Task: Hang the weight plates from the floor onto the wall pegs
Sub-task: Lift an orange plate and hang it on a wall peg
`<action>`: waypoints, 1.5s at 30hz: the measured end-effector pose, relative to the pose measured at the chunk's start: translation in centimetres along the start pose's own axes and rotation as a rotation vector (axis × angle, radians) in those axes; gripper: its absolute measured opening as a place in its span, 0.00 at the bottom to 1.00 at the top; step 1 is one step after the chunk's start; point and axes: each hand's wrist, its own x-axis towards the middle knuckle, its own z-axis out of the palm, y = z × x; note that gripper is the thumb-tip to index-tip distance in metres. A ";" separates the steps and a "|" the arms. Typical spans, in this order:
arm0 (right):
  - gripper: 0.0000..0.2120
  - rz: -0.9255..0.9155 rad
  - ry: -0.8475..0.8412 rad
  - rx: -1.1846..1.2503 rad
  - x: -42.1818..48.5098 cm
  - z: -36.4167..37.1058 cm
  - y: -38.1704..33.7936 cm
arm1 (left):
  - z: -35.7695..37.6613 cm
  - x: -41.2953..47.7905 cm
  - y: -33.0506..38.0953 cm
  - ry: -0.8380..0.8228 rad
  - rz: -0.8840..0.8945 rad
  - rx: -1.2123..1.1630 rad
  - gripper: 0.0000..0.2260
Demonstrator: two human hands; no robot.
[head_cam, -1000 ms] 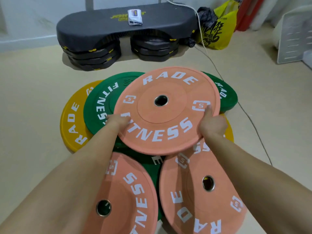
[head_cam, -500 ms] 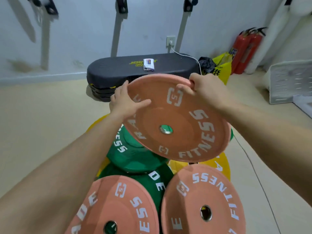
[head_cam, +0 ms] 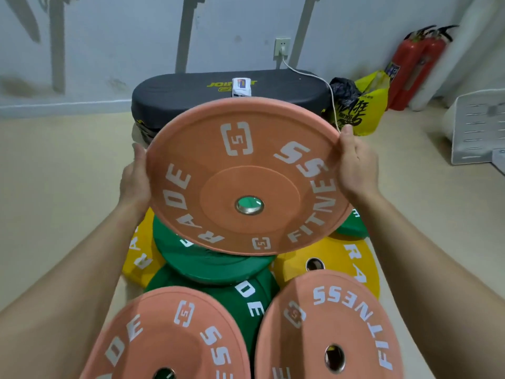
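Observation:
I hold a salmon-pink weight plate (head_cam: 246, 176) in the air, tilted, above the pile on the floor. My left hand (head_cam: 135, 179) grips its left rim and my right hand (head_cam: 356, 165) grips its right rim. Below lie two more pink plates (head_cam: 169, 335) (head_cam: 328, 324), green plates (head_cam: 207, 258) and yellow plates (head_cam: 338, 258), overlapping one another. The wall pegs themselves are out of view; only their shadows fall on the white wall (head_cam: 109, 36).
A black step platform (head_cam: 191, 94) with a small white box (head_cam: 241, 87) stands against the wall. A white cable (head_cam: 314, 77) runs from the wall socket. At the right are a yellow bag (head_cam: 366, 105), two red fire extinguishers (head_cam: 415, 64) and a white rack (head_cam: 475, 124).
The pink plate came up off the pile and is now higher and turned. Both hands shifted to its left and right rims. My view rose toward the wall.

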 end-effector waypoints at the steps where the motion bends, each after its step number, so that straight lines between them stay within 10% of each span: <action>1: 0.26 -0.013 0.024 -0.004 0.2 0.6 -0.3 | -0.2 -0.1 -0.7 0.024 -0.048 -0.047 0.28; 23: 0.28 0.030 0.381 -0.159 -6.8 -0.3 -5.7 | -4.1 -6.9 -0.3 0.463 -0.270 -0.316 0.15; 45: 0.25 -0.057 0.458 0.151 8.3 -27.1 -69.6 | -41.6 -5.6 62.9 0.616 0.014 -0.238 0.20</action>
